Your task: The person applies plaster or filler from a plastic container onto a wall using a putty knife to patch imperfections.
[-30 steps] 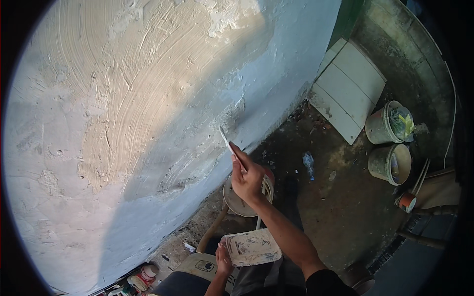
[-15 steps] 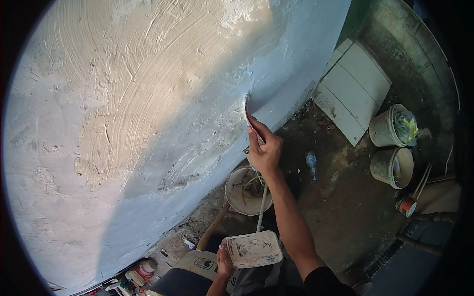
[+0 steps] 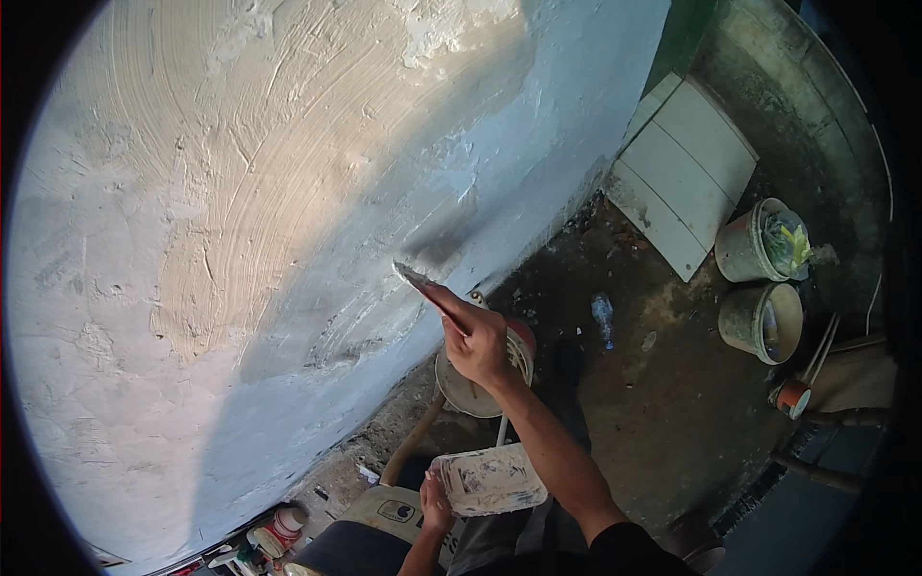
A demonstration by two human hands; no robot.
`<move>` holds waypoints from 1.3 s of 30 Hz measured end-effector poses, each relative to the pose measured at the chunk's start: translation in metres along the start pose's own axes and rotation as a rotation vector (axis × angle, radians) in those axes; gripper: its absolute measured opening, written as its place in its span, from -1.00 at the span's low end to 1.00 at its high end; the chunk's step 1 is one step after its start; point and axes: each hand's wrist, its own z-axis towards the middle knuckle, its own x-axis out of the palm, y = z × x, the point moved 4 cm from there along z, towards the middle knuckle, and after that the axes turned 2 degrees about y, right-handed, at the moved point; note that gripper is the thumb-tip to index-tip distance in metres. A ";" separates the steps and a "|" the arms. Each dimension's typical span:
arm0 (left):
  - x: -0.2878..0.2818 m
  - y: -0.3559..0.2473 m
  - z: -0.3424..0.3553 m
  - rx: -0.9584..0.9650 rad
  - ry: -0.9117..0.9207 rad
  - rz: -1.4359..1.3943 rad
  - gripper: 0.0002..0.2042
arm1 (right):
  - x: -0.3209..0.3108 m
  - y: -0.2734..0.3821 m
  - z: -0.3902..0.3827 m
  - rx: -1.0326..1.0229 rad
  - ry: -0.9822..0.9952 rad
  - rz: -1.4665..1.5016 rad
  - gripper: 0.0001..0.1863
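My right hand (image 3: 477, 336) is closed around a putty knife (image 3: 423, 280), whose pale-smeared blade reaches the shaded part of the wall (image 3: 317, 278). Cream plaster with curved ridges covers the sunlit stretch of that wall, and rough grey patches show beside the blade. Low in front of me, my left hand (image 3: 435, 504) grips the left edge of a shallow rectangular tray (image 3: 490, 480) crusted with plaster. Whether the blade presses on the wall or hovers just off it, I cannot tell.
A round bucket (image 3: 461, 389) with a stick in it stands below my right hand. Farther right are two buckets (image 3: 740, 252), white panels (image 3: 684, 178) leaning by the wall, a crushed plastic bottle (image 3: 602, 320) and an orange can (image 3: 792, 397). A sack (image 3: 389, 514) lies by my left arm.
My right hand and the putty knife have moved left and down along the wall, the blade tilting further left. The left hand and tray are nearly where they were.
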 end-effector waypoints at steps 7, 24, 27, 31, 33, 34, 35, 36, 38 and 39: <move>0.003 -0.001 0.001 0.031 -0.016 0.017 -0.46 | -0.069 -0.001 0.082 -0.073 -0.366 -0.200 -0.70; 0.002 0.005 0.005 0.020 -0.106 -0.007 -0.50 | -0.002 0.022 0.024 -0.097 -0.071 -0.057 -0.40; 0.008 -0.005 0.002 0.023 -0.079 0.028 -0.50 | -0.044 0.016 0.042 -0.080 -0.167 -0.079 -0.64; 0.011 -0.002 -0.001 0.034 -0.039 0.009 -0.49 | -0.091 -0.002 0.096 -0.078 -0.422 -0.182 -0.73; 0.015 -0.001 0.000 0.033 -0.037 0.013 -0.49 | -0.088 -0.013 0.113 -0.052 -0.321 -0.140 -0.73; 0.013 0.000 -0.001 0.023 -0.053 0.010 -0.49 | -0.078 -0.010 0.109 -0.061 -0.330 -0.222 -0.72; 0.011 0.001 -0.003 0.014 -0.072 0.005 -0.48 | -0.067 -0.003 0.102 0.013 -0.306 -0.170 -0.75; 0.002 0.005 -0.002 0.014 -0.076 0.003 -0.48 | -0.055 0.002 0.094 -0.035 -0.288 -0.182 -0.75; -0.009 0.010 0.001 0.017 0.064 0.131 -0.46 | -0.035 0.012 0.079 -0.088 -0.226 -0.175 -0.71; -0.014 0.012 0.000 0.017 0.061 0.130 -0.46 | -0.025 0.018 0.070 -0.087 -0.183 -0.157 -0.68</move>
